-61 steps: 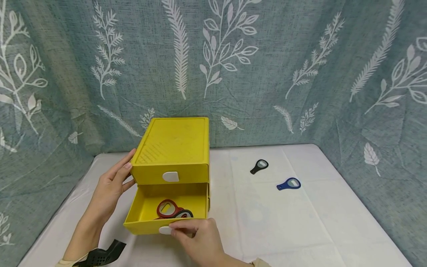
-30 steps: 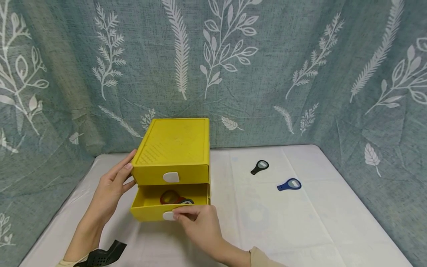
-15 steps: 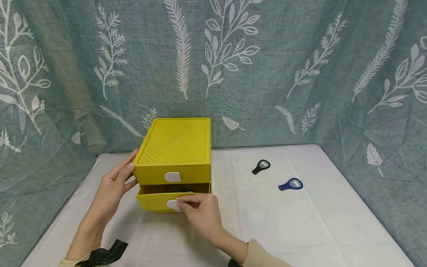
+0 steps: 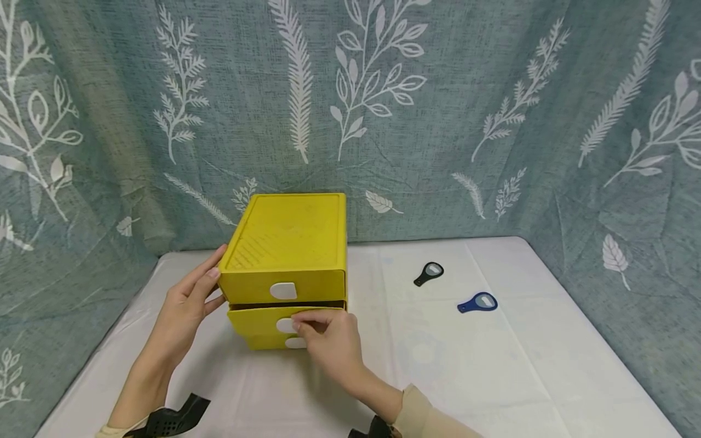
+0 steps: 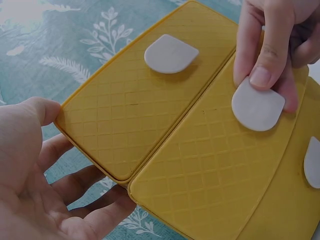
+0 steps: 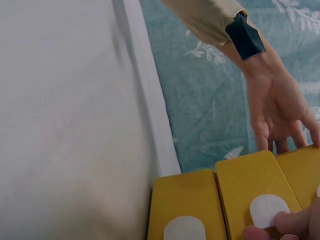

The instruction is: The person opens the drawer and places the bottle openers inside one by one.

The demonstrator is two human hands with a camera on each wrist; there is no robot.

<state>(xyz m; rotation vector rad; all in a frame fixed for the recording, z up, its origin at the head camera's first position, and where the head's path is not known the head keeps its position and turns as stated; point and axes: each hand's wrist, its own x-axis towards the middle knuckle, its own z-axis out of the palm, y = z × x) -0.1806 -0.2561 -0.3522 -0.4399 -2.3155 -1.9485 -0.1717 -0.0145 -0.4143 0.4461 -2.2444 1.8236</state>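
A yellow three-drawer cabinet [image 4: 290, 231] stands left of centre on the white table. Its middle drawer [image 4: 254, 322] sticks out slightly, leaving a thin dark gap below the top drawer [image 5: 120, 110]. My right hand [image 4: 334, 344] pinches that drawer's white handle [image 5: 257, 107] between thumb and fingers. At the cabinet's upper left, my left hand [image 4: 183, 304] rests against the side with fingers extended, its thumb at the front corner. The bottom drawer [image 4: 265, 343] sits flush beneath, its white handle [image 4: 296, 343] partly visible. What lies inside the middle drawer is hidden.
To the right, a black bottle opener [image 4: 429, 274] and a blue bottle opener [image 4: 477, 302] lie on the white tablecloth [image 4: 493, 371]. A blue-green curtain [image 4: 405, 152] with white leaf prints hangs behind and beside the table.
The middle drawer has slid back into the cabinet with my right hand on its handle, hiding the red and black openers inside. My left hand has stayed against the cabinet.
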